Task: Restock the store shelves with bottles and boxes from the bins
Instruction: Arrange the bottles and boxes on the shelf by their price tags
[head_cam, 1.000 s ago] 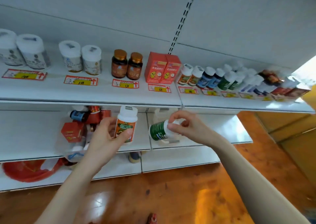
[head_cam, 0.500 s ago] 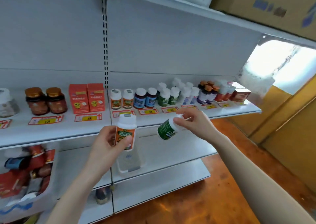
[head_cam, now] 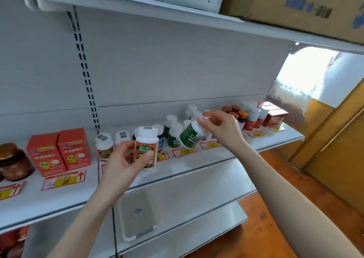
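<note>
While the left hand (head_cam: 122,163) wraps its fingers round an upright orange-label bottle (head_cam: 146,148), the right hand (head_cam: 222,128) pinches the white cap of a tilted green-label bottle (head_cam: 190,134), both held above the shelf (head_cam: 197,163). At twelve o'clock stand matching bottles. These look light, rigid, smooth plastic; a body grip seems surer than the cap, which might slip.

One head-worn view – close, facing the shelf (head_cam: 197,165) at chest height
</note>
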### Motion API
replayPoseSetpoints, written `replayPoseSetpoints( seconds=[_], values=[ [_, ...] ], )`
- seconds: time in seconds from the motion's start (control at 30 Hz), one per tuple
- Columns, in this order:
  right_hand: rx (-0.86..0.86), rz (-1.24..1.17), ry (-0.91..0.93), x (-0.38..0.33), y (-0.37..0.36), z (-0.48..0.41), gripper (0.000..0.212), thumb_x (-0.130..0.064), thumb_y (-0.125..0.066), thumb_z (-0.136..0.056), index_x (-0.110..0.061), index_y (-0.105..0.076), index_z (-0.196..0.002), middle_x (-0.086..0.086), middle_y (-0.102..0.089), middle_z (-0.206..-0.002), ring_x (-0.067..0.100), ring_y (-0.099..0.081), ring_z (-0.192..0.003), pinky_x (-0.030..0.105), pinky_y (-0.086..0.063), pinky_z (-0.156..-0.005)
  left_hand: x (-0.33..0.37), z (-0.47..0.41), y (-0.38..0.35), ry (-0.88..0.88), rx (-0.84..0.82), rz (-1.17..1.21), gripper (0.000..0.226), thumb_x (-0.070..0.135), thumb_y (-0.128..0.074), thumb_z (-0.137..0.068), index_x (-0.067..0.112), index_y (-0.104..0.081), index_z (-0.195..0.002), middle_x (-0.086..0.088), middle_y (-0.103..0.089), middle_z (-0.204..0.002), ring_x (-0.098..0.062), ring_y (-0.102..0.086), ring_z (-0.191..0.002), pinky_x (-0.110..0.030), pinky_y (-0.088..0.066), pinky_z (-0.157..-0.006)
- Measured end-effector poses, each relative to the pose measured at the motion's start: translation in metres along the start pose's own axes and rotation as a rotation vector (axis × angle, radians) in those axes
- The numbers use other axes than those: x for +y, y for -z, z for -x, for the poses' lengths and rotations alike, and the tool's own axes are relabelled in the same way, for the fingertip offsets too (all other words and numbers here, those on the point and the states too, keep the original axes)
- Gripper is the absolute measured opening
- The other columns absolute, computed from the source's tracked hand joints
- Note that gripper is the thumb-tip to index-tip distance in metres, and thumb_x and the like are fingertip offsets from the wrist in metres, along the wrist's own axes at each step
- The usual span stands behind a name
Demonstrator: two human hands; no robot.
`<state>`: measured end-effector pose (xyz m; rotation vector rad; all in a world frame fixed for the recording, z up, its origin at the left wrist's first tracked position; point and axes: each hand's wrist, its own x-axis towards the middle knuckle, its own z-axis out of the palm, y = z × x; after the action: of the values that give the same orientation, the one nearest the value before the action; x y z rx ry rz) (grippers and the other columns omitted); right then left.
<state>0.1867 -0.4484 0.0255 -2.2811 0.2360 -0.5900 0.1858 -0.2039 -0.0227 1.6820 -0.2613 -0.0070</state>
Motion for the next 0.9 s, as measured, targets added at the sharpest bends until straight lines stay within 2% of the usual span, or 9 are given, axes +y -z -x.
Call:
replayPoseSetpoints(
  seconds=[0.17, 0.23, 0.3, 0.37, 0.47, 0.6, 0.7, 0.8, 0.9],
  values=[
    [0.049, 0.056, -0.006, -0.002, -0.008, -0.054, 0.034, -0.045, -0.063, -0.082, -0.018, -0.066, -0.103, 0.001, -0.064, -0.083, 0.014, -0.057, -0.076, 0.022, -0.039, -0.066, 0.001, -0.047, -0.014, -0.038, 0.024, 0.028, 0.027, 0.016, -0.068, -0.080, 0.019, -0.053, -0.102, 0.009, -0.062, -0.096, -0.004, -0.059, -0.090, -0.019, -0.045, -0.072],
    [0.032, 0.053, -0.013, -0.001, -0.013, -0.072, 0.035, -0.047, -0.062, -0.082, -0.019, -0.064, -0.102, 0.002, -0.064, -0.083, 0.013, -0.055, -0.072, 0.022, -0.040, -0.059, 0.000, -0.059, -0.016, -0.040, 0.035, 0.024, 0.023, 0.016, -0.068, -0.079, 0.025, -0.053, -0.095, 0.009, -0.062, -0.096, -0.003, -0.059, -0.088, -0.018, -0.044, -0.070],
    [0.005, 0.057, -0.025, 0.001, -0.019, -0.086, 0.037, -0.049, -0.061, -0.082, -0.019, -0.063, -0.104, 0.002, -0.063, -0.085, 0.013, -0.054, -0.074, 0.022, -0.039, -0.059, -0.001, -0.069, -0.016, -0.033, 0.043, 0.013, 0.024, 0.016, -0.068, -0.079, 0.029, -0.052, -0.090, 0.011, -0.062, -0.095, -0.002, -0.058, -0.089, -0.017, -0.043, -0.070],
    [-0.010, 0.057, -0.039, 0.003, -0.023, -0.099, 0.039, -0.048, -0.061, -0.082, -0.017, -0.062, -0.105, 0.002, -0.061, -0.088, 0.015, -0.054, -0.078, 0.023, -0.038, -0.063, 0.000, -0.077, -0.017, -0.024, 0.056, 0.008, 0.023, 0.016, -0.068, -0.080, 0.028, -0.052, -0.092, 0.015, -0.059, -0.093, 0.003, -0.055, -0.087, -0.014, -0.041, -0.069],
    [-0.037, 0.078, -0.010, 0.006, -0.026, -0.116, 0.038, -0.044, -0.062, -0.083, -0.014, -0.062, -0.107, 0.002, -0.060, -0.088, 0.015, -0.054, -0.077, 0.020, -0.039, -0.057, 0.003, -0.084, -0.019, -0.005, 0.061, -0.015, 0.027, 0.020, -0.068, -0.079, 0.023, -0.053, -0.101, 0.016, -0.060, -0.095, 0.001, -0.056, -0.091, -0.018, -0.042, -0.073],
    [-0.137, 0.150, 0.000, 0.012, -0.035, -0.142, 0.037, -0.040, -0.062, -0.083, -0.012, -0.060, -0.108, 0.008, -0.061, -0.098, 0.022, -0.057, -0.082, 0.028, -0.046, -0.066, 0.002, -0.094, -0.022, 0.025, 0.093, -0.040, 0.031, 0.026, -0.070, -0.076, 0.025, -0.053, -0.102, 0.007, -0.063, -0.103, -0.014, -0.059, -0.099, -0.034, -0.045, -0.089],
    [-0.229, 0.240, 0.007, 0.019, -0.047, -0.161, 0.037, -0.039, -0.062, -0.082, -0.013, -0.060, -0.108, 0.013, -0.063, -0.109, 0.029, -0.060, -0.093, 0.039, -0.051, -0.081, 0.004, -0.099, -0.026, 0.047, 0.128, -0.050, 0.036, 0.026, -0.070, -0.076, 0.020, -0.053, -0.107, 0.004, -0.063, -0.104, -0.015, -0.060, -0.100, -0.032, -0.045, -0.087],
    [-0.347, 0.377, 0.031, 0.025, -0.058, -0.170, 0.037, -0.038, -0.061, -0.084, -0.011, -0.059, -0.109, 0.012, -0.061, -0.113, 0.029, -0.057, -0.100, 0.036, -0.046, -0.084, 0.007, -0.101, -0.030, 0.068, 0.147, -0.076, 0.046, 0.038, -0.069, -0.069, 0.020, -0.053, -0.109, 0.004, -0.063, -0.105, -0.015, -0.060, -0.101, -0.037, -0.047, -0.092],
    [-0.463, 0.442, 0.043, 0.031, -0.068, -0.171, 0.035, -0.036, -0.060, -0.085, -0.009, -0.057, -0.107, 0.012, -0.058, -0.112, 0.026, -0.054, -0.095, 0.034, -0.045, -0.080, 0.008, -0.101, -0.037, 0.084, 0.163, -0.087, 0.056, 0.047, -0.064, -0.060, 0.022, -0.051, -0.108, 0.001, -0.062, -0.110, -0.017, -0.058, -0.105, -0.040, -0.045, -0.096]
  ],
)
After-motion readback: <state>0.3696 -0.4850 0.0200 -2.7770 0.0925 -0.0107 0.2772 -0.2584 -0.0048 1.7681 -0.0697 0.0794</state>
